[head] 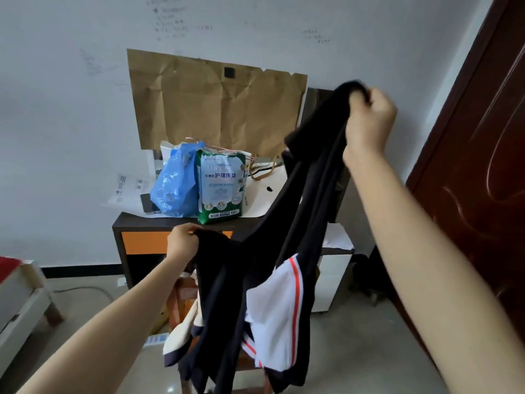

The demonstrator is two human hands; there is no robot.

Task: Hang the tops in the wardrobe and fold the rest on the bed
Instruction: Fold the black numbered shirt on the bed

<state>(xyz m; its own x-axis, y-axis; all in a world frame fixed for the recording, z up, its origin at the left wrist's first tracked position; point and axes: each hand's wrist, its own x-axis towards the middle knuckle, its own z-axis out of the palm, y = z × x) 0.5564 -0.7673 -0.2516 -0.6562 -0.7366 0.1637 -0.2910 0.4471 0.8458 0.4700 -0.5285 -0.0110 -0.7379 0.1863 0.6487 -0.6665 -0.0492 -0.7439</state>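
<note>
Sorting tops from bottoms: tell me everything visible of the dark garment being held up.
The dark navy soft-fabric garment hangs stretched on a slant in the air. The right hand grips its top end high; the left hand grips an edge lower. A white orange-striped panel shows low down.

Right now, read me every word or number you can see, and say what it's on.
"护理床垫": on the front of the green pack.
"10": near the pack's bottom edge; the characters beside it are blurred.
Other print on the pack: too small to read.
Sheet left of the pack: print and codes too small to read.
Wall scribbles: too faint to read.
</note>
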